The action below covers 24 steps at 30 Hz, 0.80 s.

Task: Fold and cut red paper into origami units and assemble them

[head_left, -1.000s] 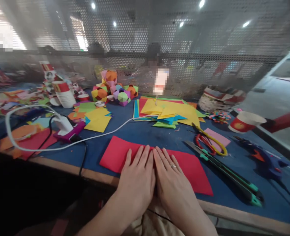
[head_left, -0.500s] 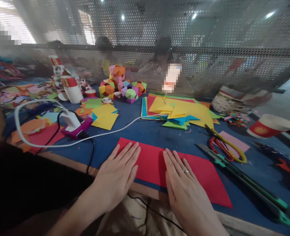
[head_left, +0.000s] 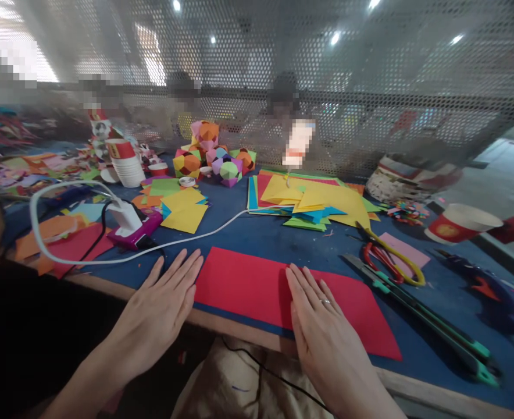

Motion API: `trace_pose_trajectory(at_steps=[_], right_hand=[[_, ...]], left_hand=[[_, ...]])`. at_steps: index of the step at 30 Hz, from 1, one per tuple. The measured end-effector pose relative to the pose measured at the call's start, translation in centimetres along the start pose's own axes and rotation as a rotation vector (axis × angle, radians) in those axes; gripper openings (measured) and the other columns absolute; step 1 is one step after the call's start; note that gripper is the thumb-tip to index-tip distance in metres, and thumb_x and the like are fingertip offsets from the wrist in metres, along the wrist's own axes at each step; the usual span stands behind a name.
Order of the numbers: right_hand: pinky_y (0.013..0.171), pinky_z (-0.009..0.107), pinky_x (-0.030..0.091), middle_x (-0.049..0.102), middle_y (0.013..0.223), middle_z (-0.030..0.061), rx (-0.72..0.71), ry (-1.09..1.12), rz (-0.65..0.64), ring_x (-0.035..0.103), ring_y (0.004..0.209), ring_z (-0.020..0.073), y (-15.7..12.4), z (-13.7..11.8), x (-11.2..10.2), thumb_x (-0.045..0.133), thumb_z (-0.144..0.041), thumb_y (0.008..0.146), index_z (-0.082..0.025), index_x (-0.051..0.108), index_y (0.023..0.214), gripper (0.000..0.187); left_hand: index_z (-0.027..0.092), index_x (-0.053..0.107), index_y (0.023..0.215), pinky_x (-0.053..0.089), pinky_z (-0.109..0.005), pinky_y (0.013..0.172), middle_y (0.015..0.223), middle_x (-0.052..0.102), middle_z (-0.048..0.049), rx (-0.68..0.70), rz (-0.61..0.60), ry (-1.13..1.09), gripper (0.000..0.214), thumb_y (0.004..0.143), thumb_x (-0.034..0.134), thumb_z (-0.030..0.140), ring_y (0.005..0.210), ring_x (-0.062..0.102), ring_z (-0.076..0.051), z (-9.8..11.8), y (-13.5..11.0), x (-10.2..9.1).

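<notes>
The red sheet (head_left: pixel 248 285) is seen lying flat on the blue table (head_left: pixel 257 235), along its near edge, between the two hands and partly under one of them. The right hand (head_left: pixel 322 331) is laid flat on the sheet's right half, fingers straight and close together, nothing gripped. The left hand (head_left: pixel 156 311) is spread flat on the table just left of the sheet; whether its fingertips touch the edge cannot be told. The hands are held well apart. A white cable (head_left: pixel 204 233) is draped beyond the left hand; scissors (head_left: pixel 388 256) and a cutter (head_left: pixel 418 311) are set to the right of the right hand.

The step is judged to be pressing the sheet flat. Only one hand bears on the paper, so a further stroke would call for the sheet to be kept pinned and the left palm to be set on the paper.
</notes>
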State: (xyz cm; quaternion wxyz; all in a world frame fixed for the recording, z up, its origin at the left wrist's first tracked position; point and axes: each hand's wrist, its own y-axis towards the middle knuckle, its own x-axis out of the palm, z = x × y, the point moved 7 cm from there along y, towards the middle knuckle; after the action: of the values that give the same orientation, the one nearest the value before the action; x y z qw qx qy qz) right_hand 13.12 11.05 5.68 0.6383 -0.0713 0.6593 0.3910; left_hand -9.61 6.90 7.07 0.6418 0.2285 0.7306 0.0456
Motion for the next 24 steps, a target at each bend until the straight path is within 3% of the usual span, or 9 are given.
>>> trace_pose_trajectory(at_steps=[5,9,13,18,21,24], right_hand=[[0.105,0.048,0.054,0.053,0.146,0.0193,-0.019,-0.030,0.019,0.052,0.136,0.0327,0.2,-0.1,-0.2,0.036,-0.007,0.086,0.003,0.055,0.139,0.058],[0.106,0.048,0.052,0.052,0.147,0.0187,-0.008,-0.031,-0.012,0.051,0.136,0.0323,0.4,0.0,-0.2,0.034,-0.006,0.087,0.002,0.055,0.140,0.057],[0.112,0.048,0.046,0.047,0.151,0.0185,0.044,0.000,-0.138,0.044,0.141,0.0323,0.7,0.0,-0.2,0.032,-0.005,0.088,0.002,0.049,0.145,0.059],[0.119,0.048,0.036,0.038,0.158,0.0158,0.118,0.077,-0.263,0.032,0.147,0.0312,0.9,0.2,-0.4,0.029,-0.006,0.091,0.000,0.041,0.151,0.062],[0.121,0.048,0.031,0.034,0.160,0.0153,0.134,0.123,-0.293,0.028,0.149,0.0300,1.0,0.2,-0.7,0.028,-0.008,0.093,-0.001,0.037,0.153,0.061],[0.122,0.049,0.029,0.028,0.162,0.0161,0.185,0.162,-0.313,0.024,0.151,0.0306,1.1,-0.1,-0.8,0.029,-0.015,0.098,-0.002,0.034,0.155,0.058]], left_hand=[[0.011,0.047,0.148,0.043,-0.052,0.110,0.152,0.052,-0.0094,-0.014,0.024,0.087,0.051,0.105,0.025,0.025,0.139,0.050,-0.030,-1.1,-0.7,0.0],[0.010,0.043,0.149,0.036,-0.054,0.114,0.152,0.052,-0.0122,-0.045,0.158,0.107,0.050,0.102,0.029,0.019,0.142,0.046,-0.031,-0.1,-0.7,-1.8],[0.006,0.035,0.153,0.023,-0.048,0.123,0.155,0.047,-0.0147,-0.051,0.284,-0.031,0.053,0.101,0.036,0.017,0.150,0.034,-0.026,3.9,-0.3,-4.0],[0.009,0.054,0.140,0.017,-0.041,0.124,0.146,0.059,-0.0107,0.292,0.279,-0.069,0.052,0.104,0.040,0.044,0.139,0.049,-0.024,11.2,0.1,-3.0],[0.009,0.060,0.133,0.011,-0.044,0.126,0.139,0.065,-0.0112,0.310,0.306,-0.031,0.059,0.102,0.038,0.054,0.128,0.058,-0.027,12.4,0.1,-2.0],[0.011,0.063,0.130,0.009,-0.043,0.126,0.137,0.066,-0.0103,0.272,0.332,-0.048,0.058,0.102,0.039,0.055,0.125,0.060,-0.027,12.3,0.2,-1.5]])
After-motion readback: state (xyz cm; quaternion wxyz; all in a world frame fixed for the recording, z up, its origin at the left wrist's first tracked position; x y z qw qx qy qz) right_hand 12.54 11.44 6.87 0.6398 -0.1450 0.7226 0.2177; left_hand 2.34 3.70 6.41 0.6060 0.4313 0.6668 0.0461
